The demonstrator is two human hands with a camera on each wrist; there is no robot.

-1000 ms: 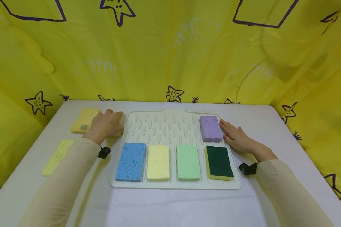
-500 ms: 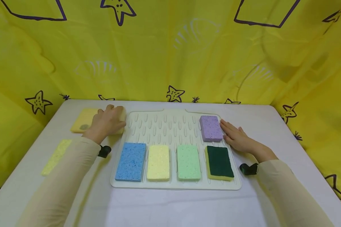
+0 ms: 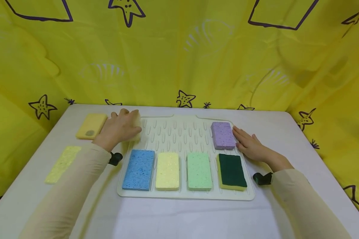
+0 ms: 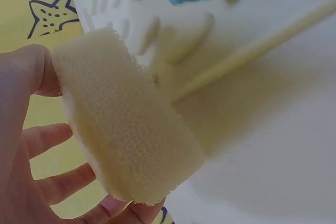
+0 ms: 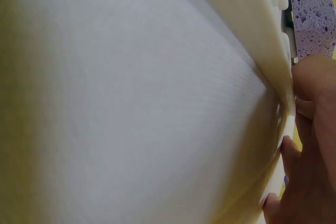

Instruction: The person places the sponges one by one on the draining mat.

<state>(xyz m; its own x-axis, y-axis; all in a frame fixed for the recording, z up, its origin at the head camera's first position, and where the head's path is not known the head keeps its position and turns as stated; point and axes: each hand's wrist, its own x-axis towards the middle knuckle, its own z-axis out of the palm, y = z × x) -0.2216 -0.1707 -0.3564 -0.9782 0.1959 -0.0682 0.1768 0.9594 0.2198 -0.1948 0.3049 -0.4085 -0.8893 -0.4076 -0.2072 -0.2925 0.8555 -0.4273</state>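
My left hand (image 3: 121, 126) grips a pale yellow sponge (image 4: 126, 119) between thumb and fingers, over the upper left edge of the white ridged mat (image 3: 170, 196). Most of that sponge is hidden behind the hand in the head view. With fingers straight, my right hand (image 3: 251, 147) rests at the mat's right edge, beside a purple sponge (image 3: 223, 135) on the mat. Along the mat's near side lie a blue sponge (image 3: 138, 170), a light yellow sponge (image 3: 167, 171), a mint green sponge (image 3: 199, 171) and a yellow sponge with a dark green scouring top (image 3: 231, 170).
Left of the mat, a yellow sponge with a grey round spot (image 3: 92, 125) lies on the white table (image 3: 185, 220). Nearer sits a thin speckled yellow piece (image 3: 63, 164), partly covered by the left sleeve. A yellow patterned curtain (image 3: 155, 59) hangs behind and at both sides.
My left hand has moved right with the pale yellow sponge, from the table beside the mat to over its edge. The spotted sponge shows more fully. My right hand has stayed put.
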